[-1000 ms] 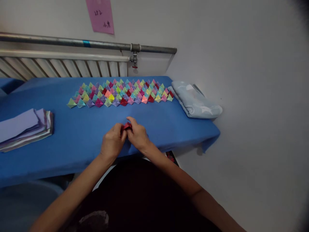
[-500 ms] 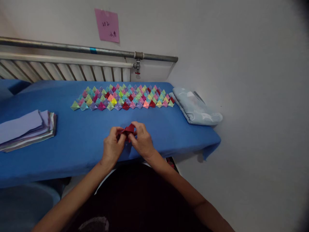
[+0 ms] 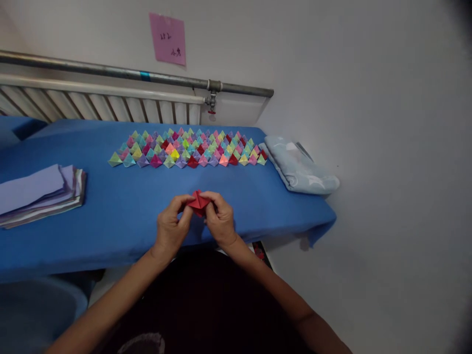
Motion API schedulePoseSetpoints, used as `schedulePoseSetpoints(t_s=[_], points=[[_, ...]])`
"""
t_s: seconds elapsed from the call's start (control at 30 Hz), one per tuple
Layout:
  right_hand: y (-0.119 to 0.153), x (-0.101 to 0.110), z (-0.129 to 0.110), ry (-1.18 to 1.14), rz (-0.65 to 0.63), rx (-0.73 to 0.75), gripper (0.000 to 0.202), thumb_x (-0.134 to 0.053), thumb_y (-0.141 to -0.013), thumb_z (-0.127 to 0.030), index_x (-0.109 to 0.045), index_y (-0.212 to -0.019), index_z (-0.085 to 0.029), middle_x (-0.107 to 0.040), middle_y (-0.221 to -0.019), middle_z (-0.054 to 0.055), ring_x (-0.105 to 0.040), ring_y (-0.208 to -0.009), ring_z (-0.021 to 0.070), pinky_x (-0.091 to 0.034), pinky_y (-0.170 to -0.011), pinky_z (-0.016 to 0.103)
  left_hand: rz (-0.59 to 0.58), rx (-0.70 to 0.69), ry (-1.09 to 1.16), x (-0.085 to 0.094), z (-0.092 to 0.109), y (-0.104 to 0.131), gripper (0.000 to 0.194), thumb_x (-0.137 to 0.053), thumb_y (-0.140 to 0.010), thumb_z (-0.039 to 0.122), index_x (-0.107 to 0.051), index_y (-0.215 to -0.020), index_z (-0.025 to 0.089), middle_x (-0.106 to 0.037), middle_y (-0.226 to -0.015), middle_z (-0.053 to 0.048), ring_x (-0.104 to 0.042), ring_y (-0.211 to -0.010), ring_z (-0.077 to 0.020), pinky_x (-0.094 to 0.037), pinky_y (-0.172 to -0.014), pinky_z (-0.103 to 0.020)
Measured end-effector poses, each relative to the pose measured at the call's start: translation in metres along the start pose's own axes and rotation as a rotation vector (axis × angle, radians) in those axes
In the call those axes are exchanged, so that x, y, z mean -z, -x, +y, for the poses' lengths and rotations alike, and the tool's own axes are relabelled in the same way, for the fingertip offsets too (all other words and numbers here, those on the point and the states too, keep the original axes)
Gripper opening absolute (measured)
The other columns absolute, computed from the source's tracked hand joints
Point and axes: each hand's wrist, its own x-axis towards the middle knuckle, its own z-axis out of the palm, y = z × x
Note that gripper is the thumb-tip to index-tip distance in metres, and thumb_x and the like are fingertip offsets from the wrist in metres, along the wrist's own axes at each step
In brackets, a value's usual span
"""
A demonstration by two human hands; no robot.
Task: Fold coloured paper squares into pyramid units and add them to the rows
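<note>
A small folded red paper piece (image 3: 199,202) is held above the blue cloth near the front edge of the table. My left hand (image 3: 172,225) pinches its left side between thumb and fingers. On its right side, my right hand (image 3: 220,220) grips it the same way. Pointed facets and a centre crease show on the red paper; its underside is partly hidden by the fingers. Beyond the hands, several rows of small folded paper pieces (image 3: 191,149) in many colours stand close together on the cloth.
A stack of lilac and white paper (image 3: 33,191) lies at the left on the blue cloth (image 3: 121,206). A folded pale blue fabric (image 3: 300,169) rests at the right end. Behind are a radiator (image 3: 110,105) and metal pipe (image 3: 177,79); a blue basin (image 3: 37,309) is at lower left.
The red paper has turned and spread, now showing a symmetric pointed shape with a centre crease. My fingers have shifted to its left and right sides. The camera view has moved slightly.
</note>
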Motion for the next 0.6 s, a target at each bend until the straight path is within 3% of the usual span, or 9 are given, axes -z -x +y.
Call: schedulePoseSetpoints(t_s=[0.1,0.27,0.37,0.5,0.6], points=[[0.003,0.001,-0.002,-0.038,0.002,-0.031,0.024,-0.043,-0.096,-0.024,-0.066,-0.103,-0.026,-0.068,-0.098,0.003,-0.067,-0.095,0.0169,-0.055,-0.082,0.030,-0.028,0.086,0.102,0.005,0.005,0.001,0.017,-0.055,-0.085,0.024,-0.067,-0.095,0.021,-0.075,-0.086,0.001,-0.070,-0.076,-0.0139,-0.056,-0.072,-0.026],[0.002,0.005,-0.008,-0.144,0.023,0.139,0.024,-0.045,-0.094,-0.018,-0.068,-0.096,-0.026,-0.067,-0.092,0.002,-0.064,-0.086,0.0142,-0.053,-0.079,0.029,-0.073,0.279,0.307,0.017,0.015,0.001,0.016,-0.062,-0.081,0.029,-0.072,-0.090,0.020,-0.074,-0.086,0.000,-0.067,-0.078,-0.0150,-0.054,-0.071,-0.026],[0.002,0.007,-0.012,-0.179,0.002,0.206,0.027,-0.045,-0.092,-0.014,-0.069,-0.096,-0.026,-0.067,-0.095,0.002,-0.064,-0.087,0.0143,-0.052,-0.081,0.030,-0.033,0.394,0.418,0.019,0.021,-0.004,0.017,-0.069,-0.080,0.036,-0.070,-0.079,0.019,-0.070,-0.075,0.001,-0.063,-0.070,-0.0122,-0.051,-0.067,-0.023],[0.004,0.012,-0.015,-0.207,-0.108,0.154,0.026,-0.052,-0.084,-0.014,-0.071,-0.097,-0.026,-0.068,-0.104,0.003,-0.065,-0.098,0.0182,-0.053,-0.087,0.034,0.074,0.486,0.501,0.019,0.026,-0.010,0.027,-0.083,-0.063,0.031,-0.064,-0.078,0.019,-0.068,-0.071,0.004,-0.062,-0.065,-0.0103,-0.050,-0.063,-0.020],[0.004,0.014,-0.020,-0.261,-0.163,0.091,0.017,-0.059,-0.082,-0.022,-0.071,-0.093,-0.025,-0.068,-0.106,0.004,-0.064,-0.099,0.0192,-0.053,-0.087,0.034,0.066,0.481,0.484,0.022,0.028,-0.011,0.029,-0.083,-0.062,0.030,-0.063,-0.081,0.019,-0.069,-0.072,0.004,-0.064,-0.066,-0.0107,-0.051,-0.062,-0.020]])
